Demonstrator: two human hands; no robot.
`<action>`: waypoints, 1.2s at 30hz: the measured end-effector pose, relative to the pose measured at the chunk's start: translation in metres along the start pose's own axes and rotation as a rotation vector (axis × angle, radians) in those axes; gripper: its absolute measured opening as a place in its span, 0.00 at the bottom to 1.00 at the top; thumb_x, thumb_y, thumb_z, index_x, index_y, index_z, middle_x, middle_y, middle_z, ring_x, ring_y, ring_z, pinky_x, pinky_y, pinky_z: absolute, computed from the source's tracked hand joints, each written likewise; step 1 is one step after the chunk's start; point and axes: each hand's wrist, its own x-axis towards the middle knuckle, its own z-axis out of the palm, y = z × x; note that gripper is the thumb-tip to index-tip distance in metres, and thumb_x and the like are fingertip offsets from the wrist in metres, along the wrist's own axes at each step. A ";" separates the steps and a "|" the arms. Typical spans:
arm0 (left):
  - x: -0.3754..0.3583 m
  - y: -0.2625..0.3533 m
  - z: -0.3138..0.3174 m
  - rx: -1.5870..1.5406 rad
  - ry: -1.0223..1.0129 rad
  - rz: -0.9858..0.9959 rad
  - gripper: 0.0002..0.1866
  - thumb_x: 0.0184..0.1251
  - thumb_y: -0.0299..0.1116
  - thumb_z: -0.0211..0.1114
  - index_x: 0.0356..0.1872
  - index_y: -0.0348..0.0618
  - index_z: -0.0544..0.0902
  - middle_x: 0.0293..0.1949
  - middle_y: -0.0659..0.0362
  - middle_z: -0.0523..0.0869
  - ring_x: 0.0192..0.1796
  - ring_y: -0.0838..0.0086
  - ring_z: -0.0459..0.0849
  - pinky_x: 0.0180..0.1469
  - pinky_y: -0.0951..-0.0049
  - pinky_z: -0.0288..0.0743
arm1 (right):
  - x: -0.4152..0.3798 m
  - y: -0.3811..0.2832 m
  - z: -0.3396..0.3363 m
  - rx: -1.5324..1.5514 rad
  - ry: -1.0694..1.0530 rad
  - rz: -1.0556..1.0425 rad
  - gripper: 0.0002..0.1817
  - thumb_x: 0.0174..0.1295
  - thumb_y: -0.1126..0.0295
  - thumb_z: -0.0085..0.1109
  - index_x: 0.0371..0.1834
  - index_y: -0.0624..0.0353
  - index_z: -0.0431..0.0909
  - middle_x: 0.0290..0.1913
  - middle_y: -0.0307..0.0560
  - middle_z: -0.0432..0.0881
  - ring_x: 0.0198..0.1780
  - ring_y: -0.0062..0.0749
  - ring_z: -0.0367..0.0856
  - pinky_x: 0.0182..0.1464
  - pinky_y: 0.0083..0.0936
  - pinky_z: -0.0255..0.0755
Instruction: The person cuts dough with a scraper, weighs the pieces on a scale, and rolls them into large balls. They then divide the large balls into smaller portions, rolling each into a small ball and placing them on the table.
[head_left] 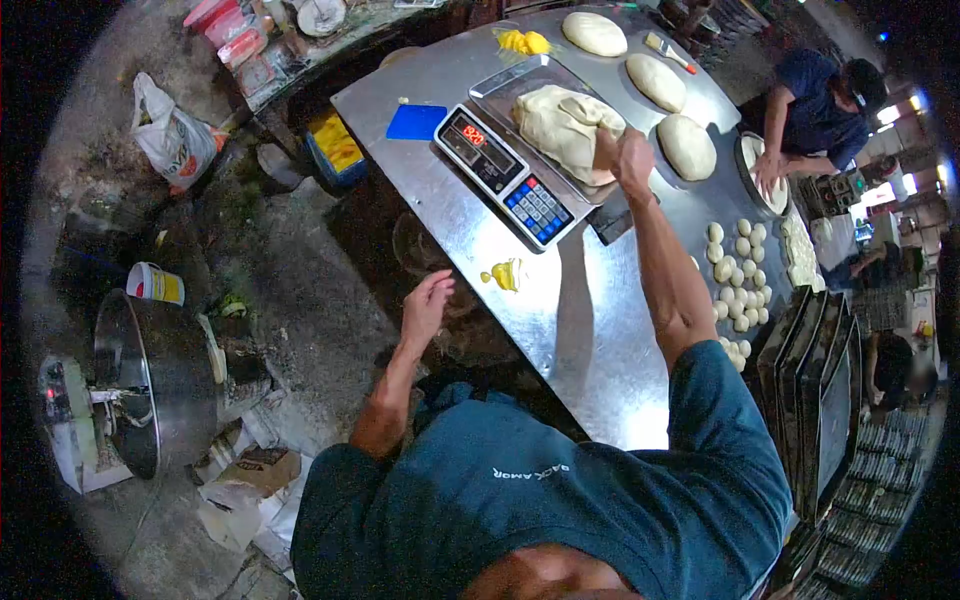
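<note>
A large lump of pale dough (565,130) lies in the clear tray (490,90) of a digital scale (480,155), whose display glows with red digits. My right hand (632,162) is closed on the near right edge of this dough; some of its fingers are hidden. Off the table's near edge, my left hand (428,303) hangs in the air with loosely bent fingers and nothing visible in it. A dark flat tool (612,228), possibly a scraper blade, lies beside the scale under my right forearm. Yellow smears (505,275) mark the metal table (545,330) in front of the scale.
Three smooth dough mounds (687,147) and a brush (670,52) lie farther back. Several small dough balls (740,270) sit at the right, near stacked dark trays (815,380). A co-worker (815,115) handles dough across the table. A blue scraper (416,122) lies left of the scale.
</note>
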 end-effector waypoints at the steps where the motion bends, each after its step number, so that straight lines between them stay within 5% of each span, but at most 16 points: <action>1: 0.002 0.012 0.007 -0.021 -0.015 0.055 0.15 0.71 0.31 0.54 0.54 0.40 0.78 0.43 0.56 0.85 0.41 0.77 0.83 0.41 0.79 0.76 | 0.003 0.001 0.003 0.129 -0.012 0.020 0.27 0.59 0.47 0.55 0.41 0.66 0.77 0.36 0.65 0.80 0.42 0.57 0.79 0.44 0.43 0.71; 3: 0.007 0.025 0.024 -0.019 -0.034 0.106 0.14 0.71 0.32 0.55 0.53 0.38 0.78 0.42 0.54 0.86 0.43 0.75 0.84 0.43 0.78 0.77 | -0.011 -0.011 -0.015 0.334 0.249 -0.110 0.20 0.59 0.56 0.57 0.38 0.67 0.75 0.35 0.64 0.80 0.38 0.58 0.79 0.41 0.45 0.71; 8: 0.016 0.120 0.090 -0.264 -0.207 0.262 0.32 0.64 0.27 0.61 0.68 0.38 0.59 0.64 0.51 0.67 0.59 0.65 0.74 0.55 0.70 0.77 | -0.117 -0.050 -0.085 0.421 -0.343 -0.165 0.14 0.55 0.71 0.63 0.41 0.65 0.74 0.35 0.61 0.79 0.38 0.53 0.80 0.38 0.39 0.74; 10: 0.025 0.140 0.113 0.018 -0.184 0.405 0.40 0.60 0.42 0.67 0.69 0.37 0.58 0.63 0.44 0.68 0.58 0.61 0.75 0.53 0.68 0.76 | -0.155 -0.070 -0.101 0.495 -0.302 -0.331 0.14 0.54 0.73 0.62 0.43 0.63 0.74 0.36 0.59 0.79 0.36 0.50 0.81 0.36 0.36 0.75; 13: 0.030 0.136 0.138 0.253 -0.137 0.848 0.21 0.63 0.43 0.64 0.48 0.35 0.77 0.44 0.47 0.82 0.44 0.56 0.82 0.44 0.64 0.77 | -0.183 -0.087 -0.122 0.550 -0.153 -0.301 0.13 0.54 0.75 0.62 0.43 0.63 0.75 0.37 0.55 0.79 0.34 0.46 0.81 0.35 0.31 0.76; 16: 0.009 0.164 0.142 0.050 -0.003 0.481 0.15 0.65 0.41 0.62 0.29 0.37 0.77 0.29 0.50 0.82 0.33 0.54 0.82 0.34 0.60 0.75 | -0.201 -0.103 -0.128 0.653 -0.096 -0.023 0.13 0.54 0.75 0.61 0.43 0.64 0.75 0.36 0.53 0.79 0.33 0.40 0.81 0.34 0.29 0.76; 19: 0.008 0.147 0.134 0.233 0.110 0.556 0.17 0.66 0.39 0.61 0.22 0.40 0.74 0.21 0.50 0.77 0.24 0.54 0.79 0.26 0.60 0.72 | -0.218 -0.107 -0.120 0.757 -0.093 0.194 0.10 0.53 0.78 0.60 0.39 0.67 0.76 0.31 0.49 0.81 0.30 0.28 0.79 0.32 0.25 0.74; 21: 0.004 0.124 0.117 0.241 0.146 0.627 0.16 0.65 0.35 0.62 0.19 0.39 0.74 0.19 0.49 0.77 0.19 0.57 0.77 0.22 0.62 0.69 | -0.223 -0.101 -0.120 1.324 -0.638 0.481 0.09 0.52 0.80 0.60 0.37 0.67 0.77 0.27 0.45 0.81 0.27 0.24 0.78 0.28 0.22 0.72; 23: -0.003 0.101 0.089 0.492 0.156 0.720 0.14 0.65 0.36 0.61 0.23 0.39 0.78 0.20 0.49 0.79 0.19 0.57 0.78 0.22 0.62 0.70 | -0.221 -0.101 -0.149 1.480 -1.210 0.372 0.06 0.51 0.80 0.60 0.32 0.66 0.78 0.28 0.44 0.82 0.26 0.23 0.79 0.28 0.22 0.74; 25: 0.014 0.040 0.060 0.546 0.311 0.724 0.16 0.68 0.40 0.59 0.25 0.38 0.80 0.20 0.50 0.79 0.19 0.63 0.80 0.21 0.64 0.70 | -0.225 -0.097 -0.161 1.836 -1.506 -0.541 0.11 0.52 0.74 0.69 0.38 0.63 0.80 0.36 0.50 0.85 0.33 0.31 0.84 0.35 0.24 0.78; 26: 0.007 0.027 0.044 0.430 0.334 0.390 0.19 0.68 0.43 0.58 0.25 0.37 0.80 0.19 0.51 0.79 0.21 0.66 0.81 0.23 0.66 0.72 | -0.193 -0.120 -0.198 1.686 -1.505 -0.864 0.16 0.52 0.71 0.71 0.43 0.61 0.79 0.40 0.50 0.84 0.37 0.31 0.84 0.40 0.27 0.78; 29: -0.020 0.023 0.004 0.321 0.293 -0.065 0.21 0.69 0.48 0.57 0.28 0.36 0.79 0.20 0.54 0.79 0.26 0.70 0.83 0.27 0.69 0.74 | -0.190 -0.128 -0.209 1.912 -1.081 -0.324 0.20 0.53 0.69 0.70 0.49 0.62 0.77 0.44 0.51 0.84 0.45 0.32 0.83 0.44 0.30 0.77; 31: -0.025 0.021 -0.010 0.328 0.248 -0.170 0.22 0.68 0.50 0.56 0.31 0.37 0.79 0.22 0.56 0.80 0.29 0.70 0.84 0.30 0.70 0.75 | -0.175 -0.148 -0.142 1.593 -0.591 -0.025 0.23 0.55 0.67 0.67 0.52 0.63 0.74 0.46 0.53 0.83 0.51 0.39 0.81 0.50 0.38 0.75; 33: -0.036 -0.001 -0.014 -0.141 0.263 -0.285 0.20 0.70 0.51 0.55 0.37 0.41 0.79 0.33 0.57 0.83 0.34 0.69 0.84 0.36 0.67 0.80 | -0.160 -0.172 -0.050 0.750 -0.110 -0.656 0.20 0.56 0.68 0.65 0.51 0.63 0.75 0.48 0.55 0.81 0.52 0.47 0.79 0.53 0.42 0.73; 35: -0.041 -0.004 -0.017 -0.280 0.219 -0.287 0.23 0.71 0.54 0.51 0.48 0.42 0.75 0.45 0.56 0.81 0.42 0.67 0.83 0.43 0.66 0.79 | -0.193 -0.156 0.011 0.110 -0.609 -0.657 0.19 0.57 0.69 0.62 0.51 0.62 0.76 0.49 0.59 0.80 0.52 0.52 0.78 0.56 0.42 0.70; 36: -0.044 -0.002 -0.013 -0.436 0.219 -0.226 0.26 0.71 0.56 0.48 0.52 0.42 0.73 0.48 0.55 0.79 0.47 0.67 0.81 0.47 0.63 0.77 | -0.199 -0.161 -0.002 0.363 -0.596 -0.604 0.20 0.57 0.69 0.61 0.52 0.63 0.75 0.49 0.60 0.80 0.52 0.53 0.77 0.55 0.41 0.70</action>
